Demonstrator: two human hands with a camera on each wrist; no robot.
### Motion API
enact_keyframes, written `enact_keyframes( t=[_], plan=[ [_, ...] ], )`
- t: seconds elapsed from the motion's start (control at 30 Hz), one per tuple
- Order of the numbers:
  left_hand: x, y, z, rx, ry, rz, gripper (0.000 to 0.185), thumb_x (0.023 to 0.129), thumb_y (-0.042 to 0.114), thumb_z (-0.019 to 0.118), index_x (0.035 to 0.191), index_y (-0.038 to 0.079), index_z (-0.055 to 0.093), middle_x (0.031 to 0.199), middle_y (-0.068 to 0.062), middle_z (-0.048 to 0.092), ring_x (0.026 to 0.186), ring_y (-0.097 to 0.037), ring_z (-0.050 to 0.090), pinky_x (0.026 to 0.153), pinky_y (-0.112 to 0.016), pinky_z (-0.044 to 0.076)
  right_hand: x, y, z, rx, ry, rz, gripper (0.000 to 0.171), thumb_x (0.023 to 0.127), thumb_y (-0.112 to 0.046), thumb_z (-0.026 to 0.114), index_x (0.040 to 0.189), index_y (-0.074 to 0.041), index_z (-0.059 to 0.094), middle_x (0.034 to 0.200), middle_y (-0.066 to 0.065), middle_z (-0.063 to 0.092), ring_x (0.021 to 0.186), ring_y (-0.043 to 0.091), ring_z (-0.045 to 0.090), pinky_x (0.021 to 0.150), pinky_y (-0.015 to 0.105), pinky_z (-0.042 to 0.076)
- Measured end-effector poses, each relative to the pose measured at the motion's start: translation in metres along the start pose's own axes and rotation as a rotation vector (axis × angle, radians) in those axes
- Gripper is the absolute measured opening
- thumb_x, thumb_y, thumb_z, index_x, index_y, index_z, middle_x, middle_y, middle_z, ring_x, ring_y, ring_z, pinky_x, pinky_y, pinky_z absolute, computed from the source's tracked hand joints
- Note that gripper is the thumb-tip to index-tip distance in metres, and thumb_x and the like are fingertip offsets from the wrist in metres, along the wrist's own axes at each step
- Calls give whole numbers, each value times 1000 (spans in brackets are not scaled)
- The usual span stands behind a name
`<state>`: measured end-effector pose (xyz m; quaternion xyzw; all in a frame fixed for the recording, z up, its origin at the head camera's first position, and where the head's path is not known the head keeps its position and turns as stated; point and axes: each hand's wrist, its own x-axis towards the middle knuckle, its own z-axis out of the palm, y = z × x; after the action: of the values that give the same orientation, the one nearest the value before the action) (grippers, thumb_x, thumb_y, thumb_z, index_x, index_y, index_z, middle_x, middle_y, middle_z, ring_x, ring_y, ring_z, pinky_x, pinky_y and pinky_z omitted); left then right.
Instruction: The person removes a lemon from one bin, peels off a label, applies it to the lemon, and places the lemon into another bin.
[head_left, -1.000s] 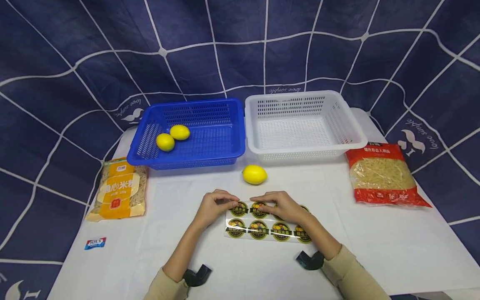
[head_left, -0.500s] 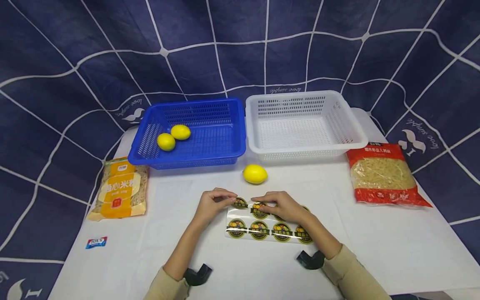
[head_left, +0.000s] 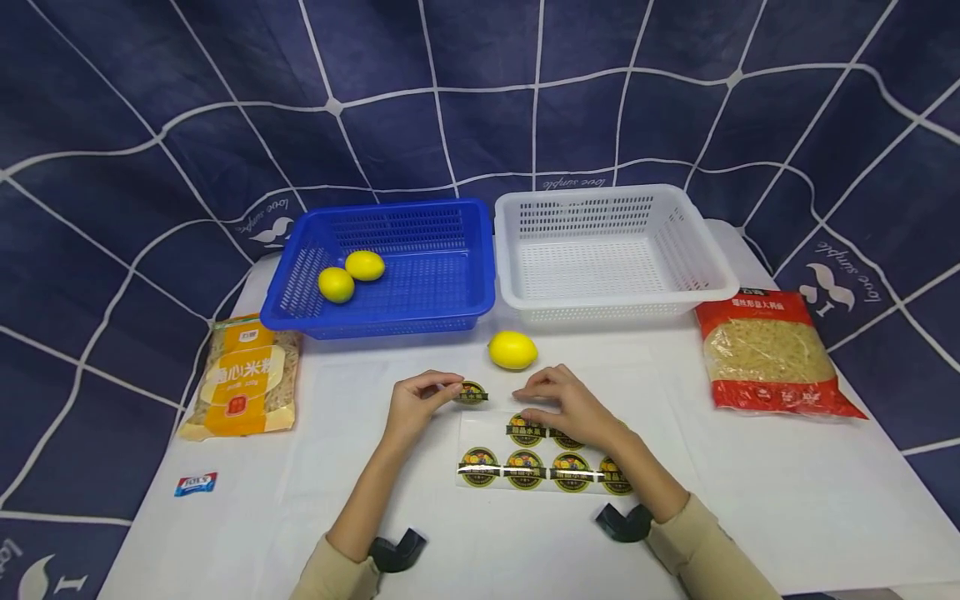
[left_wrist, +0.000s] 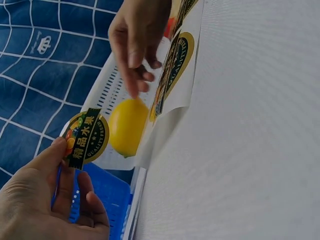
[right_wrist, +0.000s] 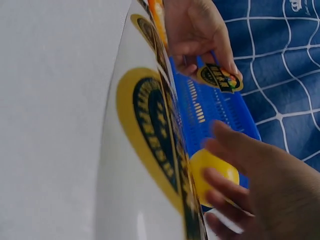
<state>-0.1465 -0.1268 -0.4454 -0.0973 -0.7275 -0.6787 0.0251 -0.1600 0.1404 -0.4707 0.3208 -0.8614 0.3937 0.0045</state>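
Observation:
Between thumb and fingertip, my left hand (head_left: 417, 406) pinches a round fruit sticker (left_wrist: 88, 138) by its edge, lifted clear of the sheet. The sticker is black and gold with Chinese lettering. Below both hands lies the sticker sheet (head_left: 487, 427) with several round stickers on it; its upper left spot is bare. My right hand (head_left: 581, 407) hovers over the sheet's upper part, its fingers loosely bent and holding nothing. A yellow lemon (head_left: 513, 350) lies on the table just beyond the hands.
A blue basket (head_left: 378, 323) holding two lemons (head_left: 365, 266) stands at the back left. Beside it is a white basket (head_left: 618, 297). Pasta bags lie at either side, orange (head_left: 243, 379) on the left and red (head_left: 776, 354) on the right. A small wrapped packet (head_left: 196, 484) lies front left.
The left hand has peeled the upper left sticker off and raised it away from the sheet. My right hand has lifted slightly from the sheet's top edge.

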Motion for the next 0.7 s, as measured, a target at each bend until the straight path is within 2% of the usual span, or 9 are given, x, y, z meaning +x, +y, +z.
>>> enact_keyframes(
  t=[0.13, 0.23, 0.3, 0.47, 0.57, 0.7],
  plan=[
    [2, -12, -2, -54, 13, -5, 16, 78, 0, 71, 92, -9, 68, 83, -6, 68, 69, -13, 54, 55, -16, 42, 6, -1, -4, -16, 229, -5, 29, 80, -24, 73, 107, -15, 70, 112, 2, 56, 101, 17, 43, 81, 37, 40],
    [3, -19, -4, -78, 34, 11, 17, 78, 2, 72, 92, -8, 69, 83, -5, 68, 72, -12, 56, 56, -15, 43, 12, -1, -6, -18, 327, 12, 36, 79, -22, 75, 112, -13, 66, 118, 5, 54, 106, 21, 43, 85, 41, 39],
    [2, -13, -5, -81, 47, 7, 18, 78, 2, 72, 92, -9, 68, 83, -6, 68, 73, -11, 57, 56, -15, 42, 17, -1, -7, -10, 333, 33, 44, 79, -24, 75, 119, -13, 61, 123, 5, 51, 112, 22, 42, 91, 43, 39],
    [-2, 8, -4, -90, 63, -26, 18, 78, -3, 70, 92, -13, 66, 81, -2, 67, 73, -10, 56, 55, -15, 41, 31, 4, -5, 49, 250, 99, 64, 79, -31, 74, 134, -12, 47, 135, 6, 45, 126, 25, 38, 104, 48, 31],
    [-2, 8, -4, -105, 71, -23, 18, 78, -4, 69, 92, -14, 65, 81, 2, 67, 73, -9, 56, 56, -15, 42, 39, 8, -2, 84, 216, 113, 67, 79, -28, 74, 137, -13, 44, 137, 7, 43, 128, 25, 36, 106, 48, 27],
    [-2, 8, -4, -108, 75, -20, 18, 78, -4, 69, 92, -15, 65, 80, 3, 67, 71, -9, 56, 56, -15, 42, 47, 14, 3, 97, 197, 105, 65, 78, -22, 75, 135, -13, 46, 136, 8, 45, 127, 26, 38, 106, 46, 29]
  ],
)
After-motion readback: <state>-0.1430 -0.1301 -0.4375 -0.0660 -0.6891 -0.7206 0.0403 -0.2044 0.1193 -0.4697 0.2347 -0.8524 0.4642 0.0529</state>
